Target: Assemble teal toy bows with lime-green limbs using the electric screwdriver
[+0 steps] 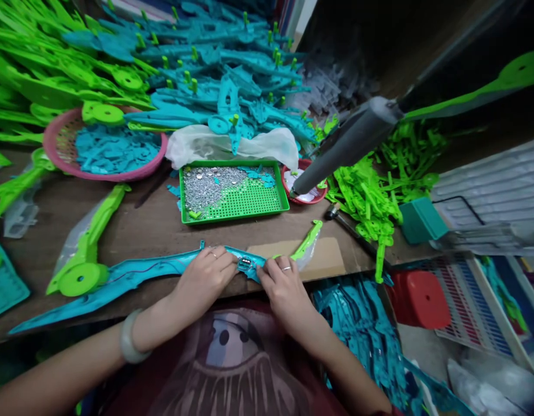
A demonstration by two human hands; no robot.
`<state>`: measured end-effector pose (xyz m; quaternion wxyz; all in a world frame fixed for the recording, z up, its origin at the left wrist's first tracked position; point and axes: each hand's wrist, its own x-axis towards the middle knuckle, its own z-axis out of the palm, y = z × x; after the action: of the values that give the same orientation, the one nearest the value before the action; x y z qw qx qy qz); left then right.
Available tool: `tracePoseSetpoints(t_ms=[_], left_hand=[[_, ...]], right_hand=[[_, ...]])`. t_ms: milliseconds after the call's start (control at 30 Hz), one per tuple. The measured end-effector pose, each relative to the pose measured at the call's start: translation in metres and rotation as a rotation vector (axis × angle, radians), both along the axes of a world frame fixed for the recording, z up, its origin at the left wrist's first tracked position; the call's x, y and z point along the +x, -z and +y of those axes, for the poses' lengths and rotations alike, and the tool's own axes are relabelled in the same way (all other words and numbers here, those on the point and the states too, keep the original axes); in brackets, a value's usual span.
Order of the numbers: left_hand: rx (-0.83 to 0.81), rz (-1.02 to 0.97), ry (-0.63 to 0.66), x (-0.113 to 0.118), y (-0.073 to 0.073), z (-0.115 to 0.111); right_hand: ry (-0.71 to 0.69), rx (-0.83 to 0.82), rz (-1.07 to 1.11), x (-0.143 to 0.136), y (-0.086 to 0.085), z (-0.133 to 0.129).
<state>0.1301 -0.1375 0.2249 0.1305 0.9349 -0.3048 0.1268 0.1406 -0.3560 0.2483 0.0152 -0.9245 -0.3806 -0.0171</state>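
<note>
A: Status?
B: Blue shell (160, 266) lies along the bench (152, 228) edge in front of me, hollow side up. My left hand (210, 268) is clamped on its middle; my right hand (284, 283) pinches its right end. Thin wire (151, 268) is laid inside, shiny insert (246, 263) sits between my hands. I'd call it partway: inside's uncovered.
A: Hidden?
B: Fingertips, partly. Insert's too small to read; can't tell if it's fixed.
</note>
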Motion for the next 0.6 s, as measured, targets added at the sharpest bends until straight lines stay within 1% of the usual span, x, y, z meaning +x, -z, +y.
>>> tracePoseSetpoints(t_ms=[67,133,267,333,367,467,533,600], left_hand=[[0.016,-0.007,-0.017,0.0,-0.002,-0.001],[0.058,-0.015,-0.005,-0.001,-0.005,-0.004],[0.243,0.011,0.083,-0.001,-0.012,-0.012],[0.306,0.06,0.072,0.0,-0.013,-0.015],[0.321,0.083,0.061,0.001,-0.012,-0.017],[0.342,0.126,0.03,0.007,-0.004,-0.027],[0.347,0.159,-0.028,0.011,0.007,-0.036],[0.323,0.192,-0.079,0.015,0.017,-0.045]], right_hand=[[0.007,0.014,0.041,-0.003,0.0,-0.004],[0.001,0.05,0.075,-0.008,0.0,-0.007],[0.002,0.098,0.145,-0.014,-0.001,-0.009],[-0.01,0.117,0.117,-0.012,0.0,-0.011],[-0.047,0.136,0.073,-0.01,0.002,-0.013],[-0.2,0.216,-0.124,0.002,0.016,-0.023],[-0.244,0.272,-0.21,0.015,0.032,-0.031],[-0.257,0.39,-0.272,0.031,0.048,-0.035]])
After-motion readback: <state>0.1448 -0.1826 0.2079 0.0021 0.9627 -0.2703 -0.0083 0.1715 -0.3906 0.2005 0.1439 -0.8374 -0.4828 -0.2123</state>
